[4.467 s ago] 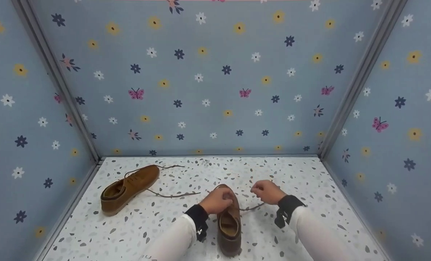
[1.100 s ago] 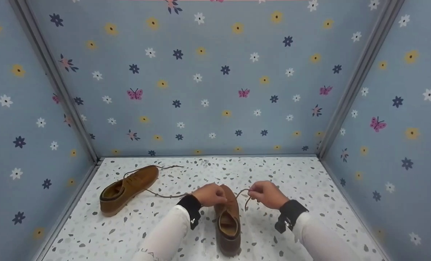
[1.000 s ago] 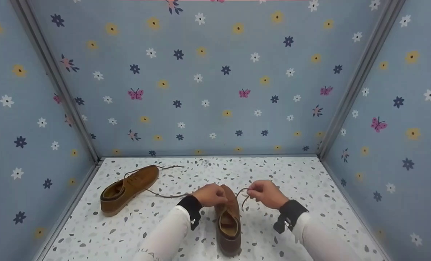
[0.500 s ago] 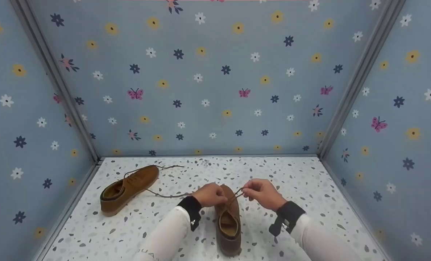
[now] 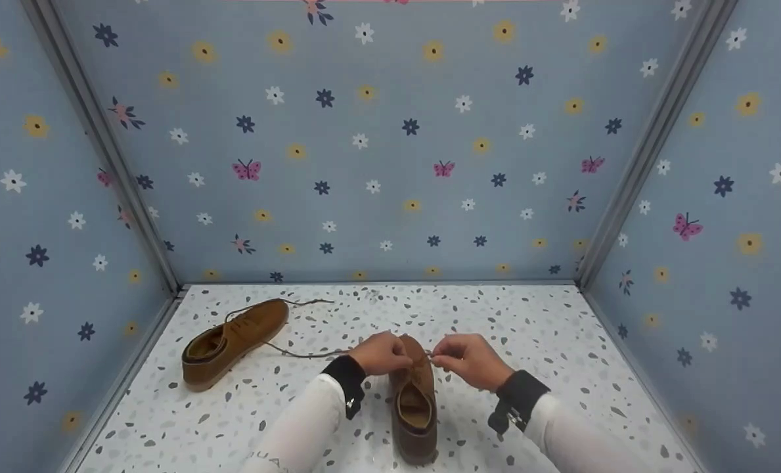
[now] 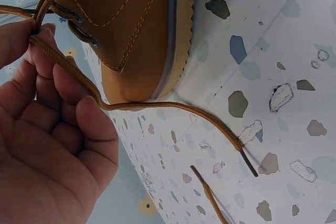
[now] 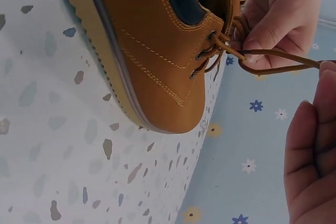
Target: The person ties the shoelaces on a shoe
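Observation:
A brown lace-up shoe (image 5: 415, 437) stands upright in front of me, toe pointing away. My left hand (image 5: 380, 353) is over its front and pinches a shoelace (image 6: 168, 104) between thumb and fingertips close to the eyelets; the free end trails past the toe onto the surface. On the shoe's other side, my right hand (image 5: 474, 361) pinches the doubled lace (image 7: 273, 71) at the edge of the right wrist view. This lace forms a narrow loop stretched between the hands. The right fingertips are partly cut off in that view.
A second brown shoe (image 5: 249, 335) lies farther left, toe angled away to the right, with its loose laces (image 5: 298, 355) spread over the speckled white surface (image 5: 508, 420). Flower-patterned blue panels (image 5: 390, 131) enclose the back and both sides.
The right hand first picked up the lace lying right of the shoe and bent it double. Over the last second it moved left, close to the left hand, which stays nearly still.

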`<state>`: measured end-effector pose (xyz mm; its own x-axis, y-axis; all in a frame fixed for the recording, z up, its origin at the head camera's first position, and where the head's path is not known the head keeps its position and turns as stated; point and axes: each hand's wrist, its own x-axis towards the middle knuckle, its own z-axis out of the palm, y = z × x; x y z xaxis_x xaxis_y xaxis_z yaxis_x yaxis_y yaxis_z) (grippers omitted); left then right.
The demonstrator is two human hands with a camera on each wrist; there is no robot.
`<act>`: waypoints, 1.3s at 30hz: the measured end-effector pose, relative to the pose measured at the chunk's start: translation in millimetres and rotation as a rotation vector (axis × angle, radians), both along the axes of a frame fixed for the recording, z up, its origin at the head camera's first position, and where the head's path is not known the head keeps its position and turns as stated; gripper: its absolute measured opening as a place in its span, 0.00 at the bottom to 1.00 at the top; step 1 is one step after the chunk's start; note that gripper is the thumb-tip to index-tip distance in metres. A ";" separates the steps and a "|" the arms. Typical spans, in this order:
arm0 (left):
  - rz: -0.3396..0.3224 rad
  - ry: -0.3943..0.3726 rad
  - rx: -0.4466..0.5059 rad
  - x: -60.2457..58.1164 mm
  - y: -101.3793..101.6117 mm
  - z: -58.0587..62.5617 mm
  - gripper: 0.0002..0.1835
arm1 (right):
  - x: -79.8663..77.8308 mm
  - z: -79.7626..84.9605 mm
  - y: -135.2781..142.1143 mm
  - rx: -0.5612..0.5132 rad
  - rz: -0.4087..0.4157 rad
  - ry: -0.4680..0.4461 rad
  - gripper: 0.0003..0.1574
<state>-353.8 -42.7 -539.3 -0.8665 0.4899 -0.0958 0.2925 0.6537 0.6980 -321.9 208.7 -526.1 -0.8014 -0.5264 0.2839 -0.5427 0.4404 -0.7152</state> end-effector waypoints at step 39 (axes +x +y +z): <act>-0.038 -0.022 -0.028 4.9 -9.9 -2.5 0.07 | 2.8 -33.9 -23.7 0.299 -0.019 0.151 0.10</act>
<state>-348.9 -52.7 -541.9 -0.8448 0.5195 -0.1285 0.3025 0.6616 0.6862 -319.1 185.1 -560.0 -0.7729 -0.5894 0.2350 -0.6219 0.6302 -0.4648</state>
